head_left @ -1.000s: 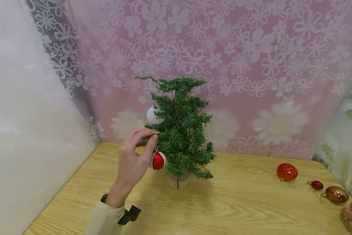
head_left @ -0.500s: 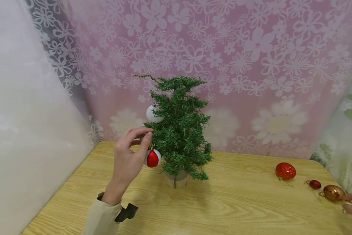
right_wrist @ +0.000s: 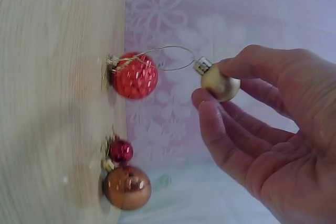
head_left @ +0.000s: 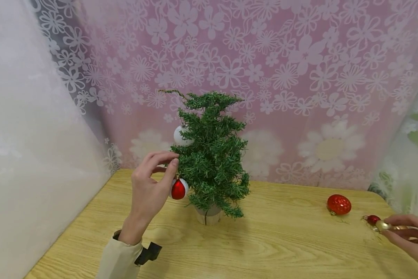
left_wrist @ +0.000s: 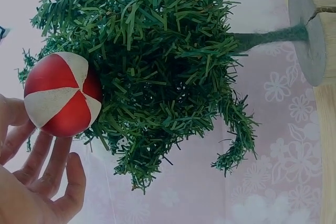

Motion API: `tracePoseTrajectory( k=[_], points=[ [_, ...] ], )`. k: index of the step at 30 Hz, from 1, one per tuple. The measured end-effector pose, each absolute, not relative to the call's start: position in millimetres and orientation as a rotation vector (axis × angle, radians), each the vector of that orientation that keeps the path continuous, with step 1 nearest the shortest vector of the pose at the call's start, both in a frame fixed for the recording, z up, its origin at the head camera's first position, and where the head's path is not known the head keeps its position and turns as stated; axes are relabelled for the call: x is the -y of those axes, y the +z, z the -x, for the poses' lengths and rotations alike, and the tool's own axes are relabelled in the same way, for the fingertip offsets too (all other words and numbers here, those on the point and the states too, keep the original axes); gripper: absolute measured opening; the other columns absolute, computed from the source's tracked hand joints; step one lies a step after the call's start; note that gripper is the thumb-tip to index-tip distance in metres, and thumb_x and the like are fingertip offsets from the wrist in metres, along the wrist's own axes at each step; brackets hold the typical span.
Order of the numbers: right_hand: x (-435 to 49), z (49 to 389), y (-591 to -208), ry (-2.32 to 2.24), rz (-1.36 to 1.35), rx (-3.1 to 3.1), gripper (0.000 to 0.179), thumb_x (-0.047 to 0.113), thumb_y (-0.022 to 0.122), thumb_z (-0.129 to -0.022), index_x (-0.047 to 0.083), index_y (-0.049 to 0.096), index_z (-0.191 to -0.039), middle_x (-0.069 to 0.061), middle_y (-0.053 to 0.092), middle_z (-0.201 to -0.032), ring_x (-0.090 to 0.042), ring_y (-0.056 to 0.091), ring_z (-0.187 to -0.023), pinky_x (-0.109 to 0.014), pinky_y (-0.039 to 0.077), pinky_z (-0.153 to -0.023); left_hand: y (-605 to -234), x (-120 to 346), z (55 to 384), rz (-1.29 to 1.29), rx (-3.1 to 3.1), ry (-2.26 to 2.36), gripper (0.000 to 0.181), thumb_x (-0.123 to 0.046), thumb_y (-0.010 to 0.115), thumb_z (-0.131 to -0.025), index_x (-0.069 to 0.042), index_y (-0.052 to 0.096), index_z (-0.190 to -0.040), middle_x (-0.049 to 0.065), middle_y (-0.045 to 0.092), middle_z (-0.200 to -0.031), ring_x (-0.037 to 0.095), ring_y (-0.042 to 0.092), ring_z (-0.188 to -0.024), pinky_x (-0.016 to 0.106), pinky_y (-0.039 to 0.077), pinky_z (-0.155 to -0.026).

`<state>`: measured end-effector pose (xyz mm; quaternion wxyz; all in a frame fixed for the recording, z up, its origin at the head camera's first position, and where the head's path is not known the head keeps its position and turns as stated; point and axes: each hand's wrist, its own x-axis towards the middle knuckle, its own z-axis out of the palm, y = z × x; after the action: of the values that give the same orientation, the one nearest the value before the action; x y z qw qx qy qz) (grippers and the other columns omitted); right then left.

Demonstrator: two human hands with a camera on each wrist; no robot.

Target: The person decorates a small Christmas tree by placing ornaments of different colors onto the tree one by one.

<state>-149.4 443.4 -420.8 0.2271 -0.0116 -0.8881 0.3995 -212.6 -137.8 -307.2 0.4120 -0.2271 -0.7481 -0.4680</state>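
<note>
My left hand [head_left: 149, 186] is at the left side of a small green Christmas tree [head_left: 212, 155]. Thumb and fingertips pinch the top of a red-and-white bauble [head_left: 178, 189], which hangs below them against the branches. Seen from the left wrist, this bauble [left_wrist: 65, 95] covers part of the foliage, and its hanger is hidden. Over the table's right side, my right hand [head_left: 412, 236] pinches a small gold bauble [right_wrist: 220, 83] between thumb and fingers. A thin gold loop [right_wrist: 178, 48] sticks out from its cap.
On the wooden table [head_left: 282, 240] at the right lie a red bauble [head_left: 339, 204], a small dark red bauble [head_left: 372, 219] and a copper bauble [right_wrist: 127, 187], mostly behind my right hand in the head view. A white bauble [head_left: 181, 135] hangs on the tree's upper left. Floral curtains surround the table.
My right hand has come in from the right edge, now with the small gold bauble in its fingers. My left hand and its bauble have shifted slightly left; the tree's base has also shifted left.
</note>
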Motion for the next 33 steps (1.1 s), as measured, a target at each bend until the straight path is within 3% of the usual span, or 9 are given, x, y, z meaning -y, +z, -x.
tracePoseTrajectory(
  k=[7,10,20,25,29,33],
  points=[
    [-412.5,148.1,-398.6,1.018,0.001,2.522,0.020,-0.008,0.068,-0.092,0.009,0.066,-0.104,0.040,0.052,-0.092,0.019,0.057,-0.075,-0.012,0.049,-0.058,-304.7,135.0,213.2,0.654,1.830,-1.061,0.017,-0.005,0.073,-0.093,-0.012,0.079,-0.107,0.004,0.073,-0.111,0.018,0.068,-0.099,0.025,0.054,-0.082],
    [-401.7,146.3,-390.9,0.964,-0.014,2.559,0.017,-0.005,0.068,-0.094,-0.001,0.062,-0.109,0.041,0.049,-0.095,0.021,0.055,-0.078,-0.012,0.050,-0.060,-304.5,134.9,213.1,0.693,1.827,-1.012,0.015,-0.004,0.073,-0.093,-0.009,0.078,-0.106,0.006,0.072,-0.111,0.017,0.068,-0.098,0.027,0.054,-0.081],
    [-377.6,139.6,-374.9,0.993,-0.097,2.574,0.022,0.002,0.068,-0.096,0.007,0.063,-0.117,0.039,0.056,-0.101,0.023,0.057,-0.087,-0.011,0.050,-0.066,-307.9,138.5,214.6,0.755,1.805,-0.899,0.014,-0.004,0.072,-0.092,-0.004,0.077,-0.104,0.010,0.072,-0.108,0.019,0.069,-0.094,0.024,0.055,-0.084],
    [-367.7,140.5,-366.9,1.038,-0.134,2.536,0.025,0.000,0.071,-0.094,0.007,0.066,-0.118,0.036,0.061,-0.103,0.019,0.061,-0.087,-0.010,0.051,-0.066,-309.9,139.2,215.7,0.766,1.760,-0.733,0.015,-0.005,0.071,-0.091,-0.004,0.077,-0.105,0.013,0.073,-0.106,0.026,0.071,-0.094,0.035,0.057,-0.083],
    [-358.9,140.8,-362.8,1.053,-0.188,2.500,0.028,-0.003,0.073,-0.091,0.007,0.068,-0.117,0.032,0.065,-0.101,0.014,0.065,-0.085,-0.012,0.052,-0.065,-310.8,138.1,216.6,0.752,1.719,-0.607,0.016,-0.012,0.066,-0.097,-0.005,0.078,-0.104,0.014,0.073,-0.104,0.029,0.071,-0.092,0.047,0.051,-0.081],
    [-349.7,141.0,-359.2,1.089,-0.316,2.433,0.036,-0.013,0.073,-0.086,0.005,0.069,-0.116,0.025,0.066,-0.104,0.011,0.067,-0.086,-0.010,0.053,-0.067,-311.5,137.1,217.0,0.725,1.687,-0.513,0.019,-0.018,0.062,-0.100,-0.006,0.077,-0.102,0.014,0.074,-0.102,0.030,0.070,-0.090,0.052,0.043,-0.082]
  ],
)
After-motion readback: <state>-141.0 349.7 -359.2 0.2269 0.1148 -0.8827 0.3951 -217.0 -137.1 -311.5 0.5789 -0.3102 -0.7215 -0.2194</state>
